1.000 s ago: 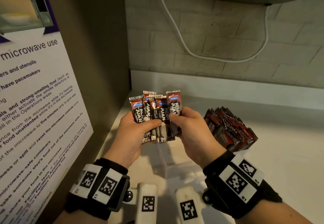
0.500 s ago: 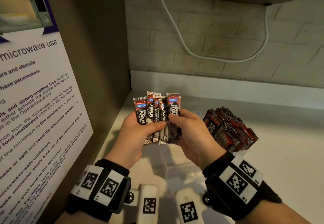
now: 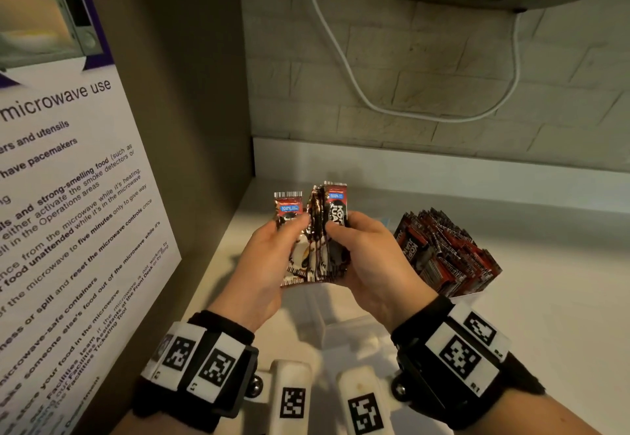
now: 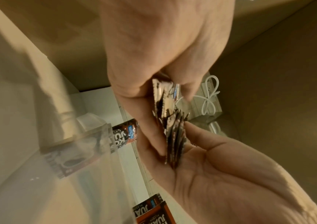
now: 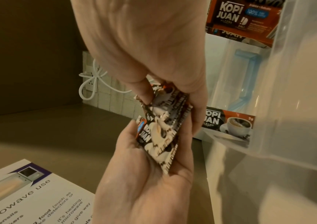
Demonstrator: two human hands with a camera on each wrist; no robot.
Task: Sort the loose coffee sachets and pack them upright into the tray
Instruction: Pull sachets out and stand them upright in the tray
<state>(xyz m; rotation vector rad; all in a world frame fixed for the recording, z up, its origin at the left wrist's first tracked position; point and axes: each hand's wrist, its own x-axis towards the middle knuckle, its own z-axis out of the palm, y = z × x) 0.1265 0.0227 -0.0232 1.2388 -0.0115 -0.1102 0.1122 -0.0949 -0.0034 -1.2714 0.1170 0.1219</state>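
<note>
Both hands hold one bundle of brown-and-red coffee sachets (image 3: pixel 315 230) upright above the counter. My left hand (image 3: pixel 293 230) pinches its left side with the thumb in front. My right hand (image 3: pixel 341 233) pinches the right side. One sachet (image 3: pixel 288 208) sticks out at the left of the bundle. The left wrist view shows the sachets (image 4: pixel 171 128) edge-on between the two hands. In the right wrist view their printed faces (image 5: pixel 163 131) are fanned. A tray (image 3: pixel 468 295) at the right holds several sachets (image 3: pixel 443 250) packed upright.
A clear plastic container (image 3: pixel 344 325) sits under my hands. A loose sachet (image 4: pixel 125 134) lies beside the clear container (image 4: pixel 80 141). A coffee box (image 5: pixel 228 122) stands nearby. A microwave notice (image 3: pixel 68 196) covers the left wall, and a white cable (image 3: pixel 341 59) hangs on the tiled back wall.
The fanned sachets have been pushed closer into a tighter bundle. Both hands have come nearer to each other and sunk slightly.
</note>
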